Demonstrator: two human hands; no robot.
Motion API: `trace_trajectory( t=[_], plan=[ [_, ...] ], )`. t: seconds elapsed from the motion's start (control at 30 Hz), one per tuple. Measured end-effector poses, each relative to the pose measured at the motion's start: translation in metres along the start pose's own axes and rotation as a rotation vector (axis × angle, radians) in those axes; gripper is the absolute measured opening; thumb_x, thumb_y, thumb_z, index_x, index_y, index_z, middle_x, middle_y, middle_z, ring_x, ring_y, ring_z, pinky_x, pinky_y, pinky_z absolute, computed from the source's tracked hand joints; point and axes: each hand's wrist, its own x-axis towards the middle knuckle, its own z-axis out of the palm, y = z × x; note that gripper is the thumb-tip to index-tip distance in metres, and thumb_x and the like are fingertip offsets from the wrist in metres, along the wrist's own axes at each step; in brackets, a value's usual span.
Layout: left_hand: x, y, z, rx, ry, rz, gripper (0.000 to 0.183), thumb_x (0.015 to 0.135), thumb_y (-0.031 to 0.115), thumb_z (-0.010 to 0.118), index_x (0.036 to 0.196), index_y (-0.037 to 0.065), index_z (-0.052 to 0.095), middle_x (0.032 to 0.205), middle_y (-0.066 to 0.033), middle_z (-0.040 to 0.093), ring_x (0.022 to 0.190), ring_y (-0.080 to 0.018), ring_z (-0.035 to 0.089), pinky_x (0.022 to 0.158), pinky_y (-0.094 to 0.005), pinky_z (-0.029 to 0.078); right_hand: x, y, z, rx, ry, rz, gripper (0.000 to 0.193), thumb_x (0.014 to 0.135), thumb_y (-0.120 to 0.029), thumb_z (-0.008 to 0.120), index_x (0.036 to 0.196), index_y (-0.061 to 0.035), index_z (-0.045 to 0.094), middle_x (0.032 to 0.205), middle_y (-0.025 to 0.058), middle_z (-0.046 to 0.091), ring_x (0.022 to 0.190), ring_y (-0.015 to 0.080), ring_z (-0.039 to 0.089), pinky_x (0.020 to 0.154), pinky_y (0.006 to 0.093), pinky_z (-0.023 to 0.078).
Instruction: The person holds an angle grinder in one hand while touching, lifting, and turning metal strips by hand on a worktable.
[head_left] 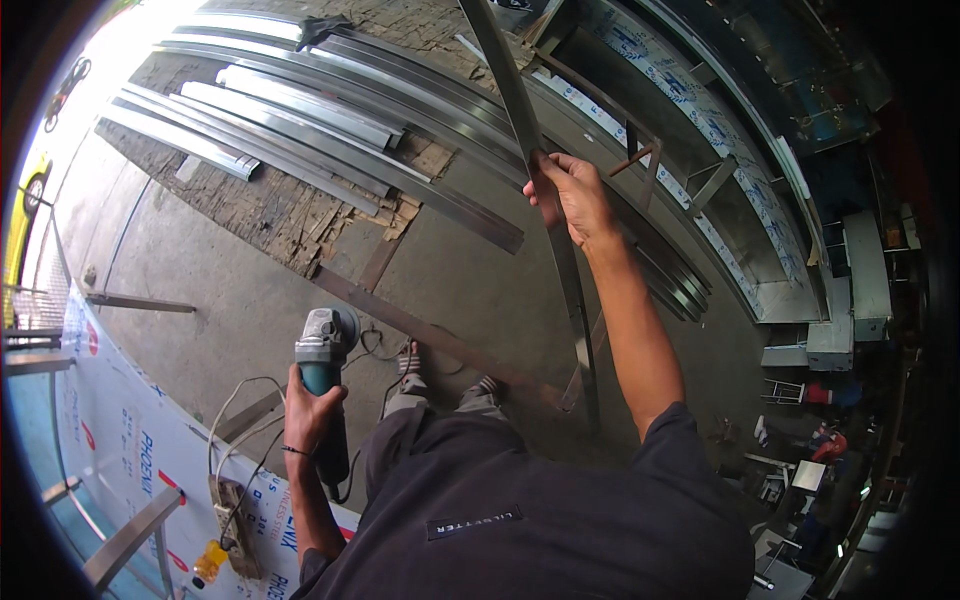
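The left grip (312, 408) clamped the grinder (321, 350) by its body, apparently to stay clear of the disc (350, 327), while the right grip (578, 195) pinched a long metal bar (518, 100) partway along, likely for balance, near other bars (462, 209) laid on worn boards (295, 218).

The bar (517, 105) is metal, smooth with a dull grey sheen. On the grinder (321, 368), the head looks like bare matt metal and the teal body like smooth plastic. The profiles (300, 140) are bright metal, glossy where light strikes them, over boards (285, 225) of rough, flaking wood. The beam (400, 318) is brownish, matt metal. The floor (470, 265) looks like worn, matt concrete. The shirt (590, 520) is soft, matt cloth. A smooth, printed film covers the sheet (115, 400); the bottle (210, 563) appears to be clear, shiny plastic.
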Motion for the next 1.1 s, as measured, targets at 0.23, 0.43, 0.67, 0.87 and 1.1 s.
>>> trace_trajectory(
  t=[0.23, 0.43, 0.67, 0.87, 1.1],
  plan=[
    [0.002, 0.002, -0.003, -0.005, -0.008, -0.008, 0.061, 0.074, 0.022, 0.08, 0.124, -0.004, 0.055, 0.098, -0.0189, 0.068, 0.083, -0.0264, 0.069, 0.075, -0.0406, 0.058, 0.0, 0.008, 0.008, -0.009, -0.018, 0.034, 0.033, 0.106, -0.035, 0.07, 0.091, -0.005, 0.068, 0.076, 0.0085, 0.074, 0.062, 0.0107, 0.066, 0.061, 0.0255, 0.052],
    [-0.002, 0.0, -0.012, -0.005, 0.022, -0.011, 0.062, 0.075, 0.021, 0.083, 0.125, -0.001, 0.055, 0.101, -0.0181, 0.068, 0.088, -0.0265, 0.068, 0.079, -0.041, 0.057, -0.014, 0.034, 0.033, -0.02, -0.131, 0.093, 0.035, 0.108, -0.036, 0.066, 0.09, -0.0066, 0.067, 0.072, 0.0051, 0.072, 0.061, 0.0094, 0.065, 0.057, 0.025, 0.049],
    [0.003, -0.014, -0.012, 0.009, 0.044, -0.114, 0.077, 0.073, 0.033, 0.087, 0.13, -0.004, 0.051, 0.108, -0.0281, 0.071, 0.098, -0.0379, 0.073, 0.086, -0.0467, 0.058, -0.076, 0.138, 0.059, -0.032, -0.327, 0.396, 0.032, 0.105, -0.035, 0.071, 0.091, -0.006, 0.068, 0.073, 0.004, 0.07, 0.059, 0.0101, 0.065, 0.051, 0.0254, 0.047],
    [-0.001, -0.012, -0.022, 0.015, 0.055, -0.145, 0.08, 0.073, 0.035, 0.086, 0.133, -0.005, 0.051, 0.11, -0.0283, 0.072, 0.1, -0.0372, 0.075, 0.088, -0.0454, 0.059, -0.082, 0.217, 0.067, -0.063, -0.382, 0.415, 0.031, 0.102, -0.033, 0.075, 0.091, -0.004, 0.07, 0.071, 0.005, 0.07, 0.06, 0.0116, 0.066, 0.051, 0.0264, 0.048],
    [-0.007, -0.002, -0.026, 0.017, 0.041, -0.169, 0.082, 0.074, 0.034, 0.085, 0.139, -0.001, 0.051, 0.115, -0.0286, 0.071, 0.104, -0.039, 0.074, 0.09, -0.0461, 0.058, -0.077, 0.269, 0.057, -0.051, -0.388, 0.313, 0.031, 0.102, -0.027, 0.076, 0.088, 0.0004, 0.069, 0.075, 0.0043, 0.067, 0.06, 0.012, 0.066, 0.054, 0.0301, 0.052]
  ],
)
